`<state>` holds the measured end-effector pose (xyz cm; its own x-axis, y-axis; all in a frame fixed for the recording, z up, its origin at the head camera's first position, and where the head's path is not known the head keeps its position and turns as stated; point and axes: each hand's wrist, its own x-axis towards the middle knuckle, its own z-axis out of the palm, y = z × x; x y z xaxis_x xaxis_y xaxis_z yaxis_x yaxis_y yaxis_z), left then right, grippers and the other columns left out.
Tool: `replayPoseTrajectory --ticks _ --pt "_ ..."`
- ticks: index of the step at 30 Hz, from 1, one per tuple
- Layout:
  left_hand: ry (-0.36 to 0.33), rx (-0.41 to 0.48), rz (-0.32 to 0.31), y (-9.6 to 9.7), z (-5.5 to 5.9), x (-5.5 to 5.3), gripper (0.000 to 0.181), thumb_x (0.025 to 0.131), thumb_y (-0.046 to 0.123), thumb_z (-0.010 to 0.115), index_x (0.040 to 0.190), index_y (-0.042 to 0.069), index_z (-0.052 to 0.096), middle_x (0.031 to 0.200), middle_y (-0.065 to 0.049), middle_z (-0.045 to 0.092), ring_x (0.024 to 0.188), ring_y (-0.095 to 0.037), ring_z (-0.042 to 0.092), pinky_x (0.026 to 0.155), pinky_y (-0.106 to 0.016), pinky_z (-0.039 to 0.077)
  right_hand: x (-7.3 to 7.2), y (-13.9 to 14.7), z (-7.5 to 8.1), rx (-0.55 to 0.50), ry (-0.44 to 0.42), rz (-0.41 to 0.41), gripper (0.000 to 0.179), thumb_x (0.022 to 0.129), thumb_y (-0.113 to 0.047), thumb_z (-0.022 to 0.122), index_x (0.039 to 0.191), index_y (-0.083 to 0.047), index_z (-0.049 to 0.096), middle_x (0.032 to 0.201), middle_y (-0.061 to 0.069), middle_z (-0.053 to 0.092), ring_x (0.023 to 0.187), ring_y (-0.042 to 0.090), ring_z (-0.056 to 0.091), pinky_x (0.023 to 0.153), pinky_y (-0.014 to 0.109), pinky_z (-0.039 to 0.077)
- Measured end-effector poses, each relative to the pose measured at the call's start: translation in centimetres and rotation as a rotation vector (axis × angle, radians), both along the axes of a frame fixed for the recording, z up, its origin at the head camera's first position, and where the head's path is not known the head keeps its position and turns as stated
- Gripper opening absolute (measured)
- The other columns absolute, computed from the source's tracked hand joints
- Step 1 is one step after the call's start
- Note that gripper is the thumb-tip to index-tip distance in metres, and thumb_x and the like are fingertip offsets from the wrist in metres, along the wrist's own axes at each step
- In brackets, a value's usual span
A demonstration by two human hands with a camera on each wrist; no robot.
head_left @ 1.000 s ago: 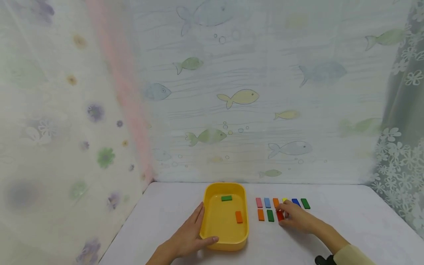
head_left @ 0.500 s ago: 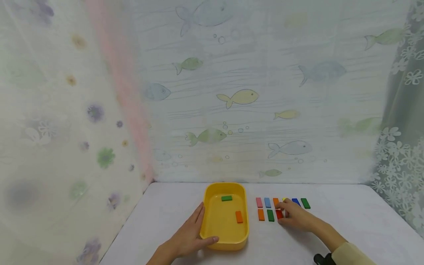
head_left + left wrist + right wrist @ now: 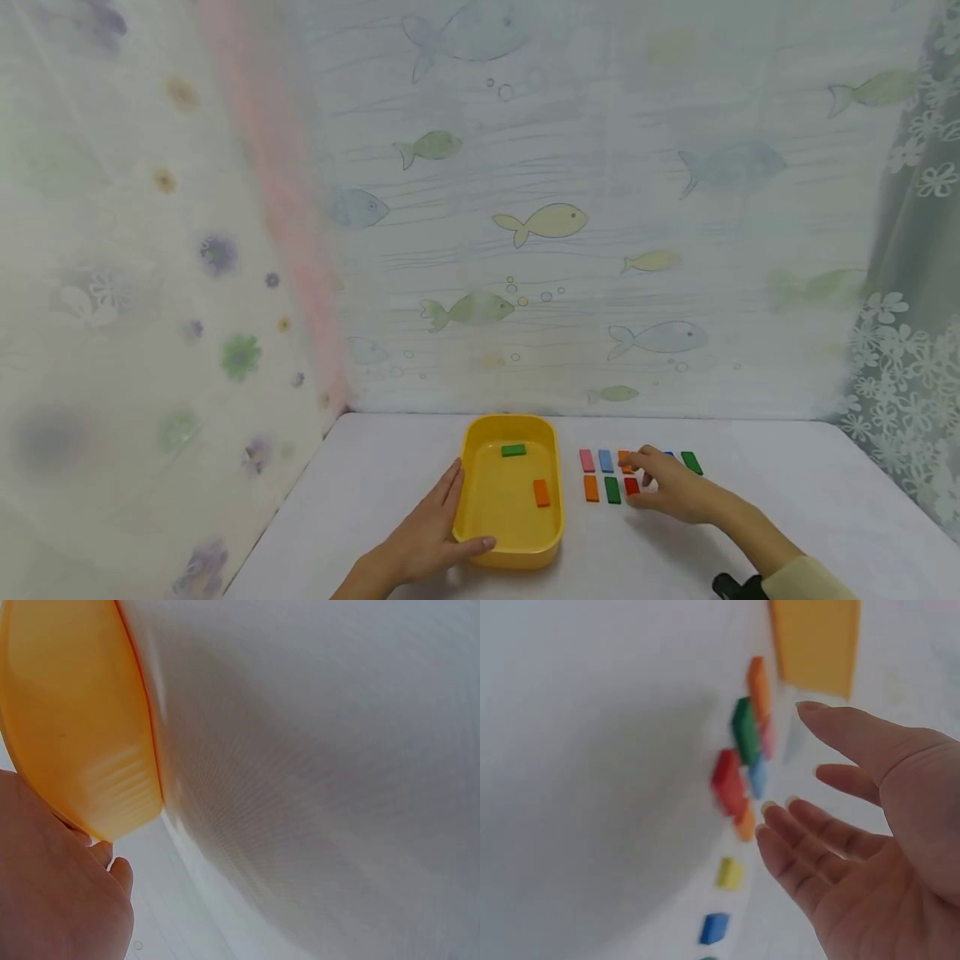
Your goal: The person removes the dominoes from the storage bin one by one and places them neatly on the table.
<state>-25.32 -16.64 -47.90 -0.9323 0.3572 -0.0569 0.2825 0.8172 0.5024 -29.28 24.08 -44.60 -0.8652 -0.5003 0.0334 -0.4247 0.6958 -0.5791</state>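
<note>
A yellow plastic tray (image 3: 510,533) stands on the white table, with a green tile (image 3: 513,450) and an orange tile (image 3: 542,492) inside. My left hand (image 3: 423,533) lies along its left side, fingers extended against the wall and thumb over the near rim. To the tray's right, small coloured tiles form two rows. Over the right part of them hovers my right hand (image 3: 675,490), fingers spread and holding nothing in the right wrist view. Nearest its thumb is a red tile (image 3: 632,486). The yellow tile (image 3: 730,874) shows in the right wrist view, but the hand hides it from the head view.
The back row also has a pink tile (image 3: 587,460), a light blue tile (image 3: 606,461), and a dark green tile (image 3: 692,462). In front lie an orange tile (image 3: 592,488) and a green tile (image 3: 612,490). A fish-patterned curtain (image 3: 555,333) hangs behind the table.
The red tile has shifted slightly left, into line with the front row. My right hand has come off it, raised a little. The left hand and tray stay put.
</note>
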Motion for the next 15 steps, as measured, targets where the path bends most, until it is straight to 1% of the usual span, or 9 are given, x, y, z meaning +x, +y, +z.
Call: replayPoseTrajectory --ticks 3,8,12,15 --pt "0.002 -0.002 0.002 0.0 0.0 0.0 0.115 0.087 0.078 0.056 0.165 0.005 0.010 0.172 -0.012 0.005 0.153 -0.033 0.026 0.118 -0.059 0.031 0.5 -1.3 1.3 -0.015 0.026 0.037 0.051 0.091 -0.023 0.079 0.133 -0.001 0.060 0.119 0.011 0.059 0.097 0.026 0.058 0.074 0.024 0.055" --pt "0.002 0.003 0.003 -0.1 0.0 0.0 0.115 0.087 0.078 0.056 0.165 0.005 0.011 0.172 -0.012 0.005 0.153 -0.033 0.027 0.118 -0.060 0.032 1.3 -4.2 3.4 -0.031 0.039 0.085 0.048 0.092 -0.030 0.078 0.132 -0.008 0.062 0.119 0.003 0.059 0.101 0.024 0.057 0.082 0.033 0.059" --pt "-0.001 0.006 0.002 -0.1 0.1 0.1 0.115 0.087 0.078 0.056 0.165 0.006 0.011 0.172 -0.012 0.006 0.153 -0.034 0.027 0.118 -0.059 0.032 1.5 -6.8 4.1 -0.041 0.041 0.119 0.046 0.092 -0.030 0.078 0.132 -0.011 0.064 0.120 0.000 0.059 0.105 0.021 0.057 0.088 0.038 0.059" --pt "0.000 0.003 0.000 0.0 0.1 0.1 0.115 0.087 0.078 0.056 0.165 0.005 0.011 0.172 -0.012 0.006 0.153 -0.034 0.027 0.118 -0.059 0.032 1.3 -8.6 4.1 -0.044 0.064 0.160 0.043 0.092 -0.029 0.078 0.129 -0.012 0.065 0.121 -0.001 0.060 0.109 0.024 0.059 0.092 0.041 0.058"
